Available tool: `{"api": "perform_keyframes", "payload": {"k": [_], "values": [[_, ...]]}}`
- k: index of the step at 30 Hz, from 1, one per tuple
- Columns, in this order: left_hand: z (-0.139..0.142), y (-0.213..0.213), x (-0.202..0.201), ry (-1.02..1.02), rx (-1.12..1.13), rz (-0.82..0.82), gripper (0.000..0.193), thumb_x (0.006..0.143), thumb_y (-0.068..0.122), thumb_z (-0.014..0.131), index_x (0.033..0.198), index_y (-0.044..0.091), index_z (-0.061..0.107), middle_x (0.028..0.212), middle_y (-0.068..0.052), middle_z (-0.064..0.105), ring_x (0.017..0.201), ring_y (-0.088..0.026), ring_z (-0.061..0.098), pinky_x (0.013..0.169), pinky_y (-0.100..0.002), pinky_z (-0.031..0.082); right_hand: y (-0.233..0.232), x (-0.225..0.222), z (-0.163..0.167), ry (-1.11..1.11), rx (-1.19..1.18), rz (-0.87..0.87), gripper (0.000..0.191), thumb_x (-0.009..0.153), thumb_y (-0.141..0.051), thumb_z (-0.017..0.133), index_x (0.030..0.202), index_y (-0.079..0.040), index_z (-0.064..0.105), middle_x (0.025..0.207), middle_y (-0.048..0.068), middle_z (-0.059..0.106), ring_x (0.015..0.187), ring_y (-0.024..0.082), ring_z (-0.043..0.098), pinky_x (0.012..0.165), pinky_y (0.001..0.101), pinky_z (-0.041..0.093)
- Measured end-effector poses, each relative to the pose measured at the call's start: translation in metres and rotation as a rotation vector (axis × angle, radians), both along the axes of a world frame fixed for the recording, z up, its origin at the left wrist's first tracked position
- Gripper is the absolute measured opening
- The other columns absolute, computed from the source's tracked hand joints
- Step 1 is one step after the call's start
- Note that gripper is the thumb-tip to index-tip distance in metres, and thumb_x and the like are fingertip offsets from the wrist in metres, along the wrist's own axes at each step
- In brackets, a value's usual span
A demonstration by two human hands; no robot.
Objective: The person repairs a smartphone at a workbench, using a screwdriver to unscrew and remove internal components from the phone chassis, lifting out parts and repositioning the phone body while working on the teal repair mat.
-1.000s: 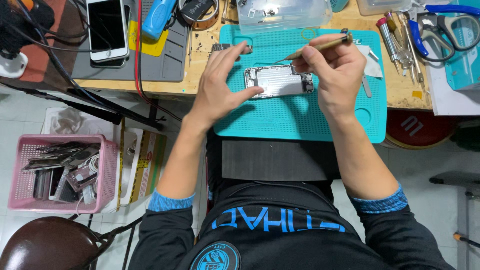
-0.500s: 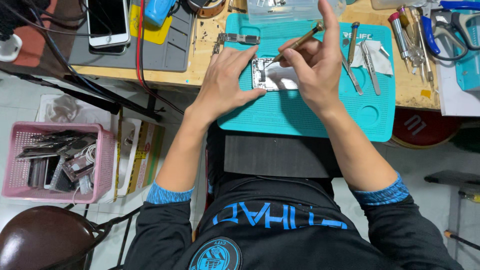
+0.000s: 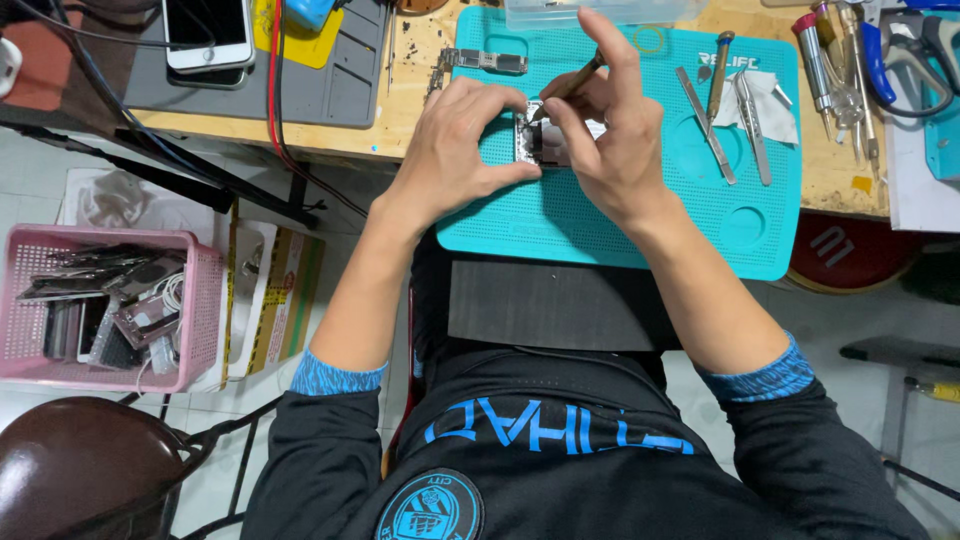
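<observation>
My left hand [image 3: 455,150] presses down on the left end of a small opened phone body [image 3: 540,145] lying on a teal work mat [image 3: 620,225]. My right hand [image 3: 605,140] grips a thin brown-handled tool [image 3: 572,85], its tip pointing down into the phone body. Both hands hide most of the device. A loose metal circuit part [image 3: 480,62] lies on the mat just beyond my left hand.
Tweezers and small screwdrivers [image 3: 725,110] rest on a white cloth [image 3: 765,105] at the mat's right. A white phone [image 3: 205,30] lies on a grey mat at the back left. More tools [image 3: 850,60] sit far right. A pink basket [image 3: 100,310] of parts stands on the floor.
My view has shifted, so the bench sits lower in frame. Both hands closed in on the phone body, which turned more upright, and the tool tilted steeper.
</observation>
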State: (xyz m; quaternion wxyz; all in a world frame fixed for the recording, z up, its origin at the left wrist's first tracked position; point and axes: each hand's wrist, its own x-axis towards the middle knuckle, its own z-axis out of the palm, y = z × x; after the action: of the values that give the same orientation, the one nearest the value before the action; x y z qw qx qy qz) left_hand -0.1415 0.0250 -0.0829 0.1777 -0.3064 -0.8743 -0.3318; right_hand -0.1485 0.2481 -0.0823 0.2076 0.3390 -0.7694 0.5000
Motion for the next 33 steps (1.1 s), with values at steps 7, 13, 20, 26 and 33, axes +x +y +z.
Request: {"api": "perform_keyframes", "payload": {"k": [7, 13, 20, 26, 33], "values": [[0.000, -0.002, -0.004, 0.050, 0.018, -0.056, 0.053, 0.073, 0.035, 0.096, 0.110, 0.007, 0.068, 0.126, -0.005, 0.070, 0.114, -0.028, 0.060, 0.099, -0.044, 0.047, 0.000, 0.000, 0.000, 0.028, 0.012, 0.002, 0.068, 0.111, 0.010, 0.068, 0.160, -0.012, 0.026, 0.105, 0.011, 0.076, 0.096, 0.016, 0.079, 0.083, 0.0263, 0.064], [0.000, -0.004, -0.005, 0.047, 0.039, -0.080, 0.052, 0.073, 0.035, 0.096, 0.107, 0.006, 0.070, 0.125, -0.006, 0.071, 0.114, -0.028, 0.060, 0.099, -0.044, 0.049, -0.002, 0.000, 0.002, 0.038, 0.031, -0.019, 0.068, 0.109, 0.010, 0.070, 0.158, -0.012, 0.028, 0.104, 0.010, 0.076, 0.095, 0.017, 0.078, 0.083, 0.0268, 0.064], [0.001, -0.005, -0.007, 0.073, 0.010, -0.091, 0.050, 0.073, 0.032, 0.097, 0.105, 0.004, 0.070, 0.122, -0.005, 0.071, 0.112, -0.029, 0.060, 0.099, -0.044, 0.049, -0.004, 0.001, 0.015, 0.062, 0.081, 0.021, 0.066, 0.109, 0.011, 0.069, 0.158, -0.011, 0.030, 0.103, 0.010, 0.074, 0.098, 0.018, 0.079, 0.086, 0.0277, 0.065], [-0.001, -0.005, -0.009, 0.031, 0.038, -0.115, 0.054, 0.071, 0.031, 0.098, 0.109, 0.003, 0.071, 0.117, -0.003, 0.070, 0.110, -0.028, 0.059, 0.095, -0.041, 0.052, -0.008, -0.002, 0.031, 0.079, 0.181, 0.020, 0.062, 0.105, 0.005, 0.076, 0.155, -0.009, 0.041, 0.097, 0.009, 0.072, 0.095, 0.019, 0.077, 0.086, 0.0298, 0.063], [-0.007, -0.007, -0.017, -0.018, 0.043, -0.092, 0.058, 0.068, 0.035, 0.099, 0.111, 0.005, 0.073, 0.113, -0.006, 0.065, 0.110, -0.026, 0.058, 0.095, -0.039, 0.052, -0.006, -0.014, 0.037, 0.123, 0.164, 0.166, 0.060, 0.106, 0.006, 0.073, 0.155, -0.009, 0.043, 0.099, 0.011, 0.072, 0.096, 0.019, 0.077, 0.090, 0.0295, 0.064]]}}
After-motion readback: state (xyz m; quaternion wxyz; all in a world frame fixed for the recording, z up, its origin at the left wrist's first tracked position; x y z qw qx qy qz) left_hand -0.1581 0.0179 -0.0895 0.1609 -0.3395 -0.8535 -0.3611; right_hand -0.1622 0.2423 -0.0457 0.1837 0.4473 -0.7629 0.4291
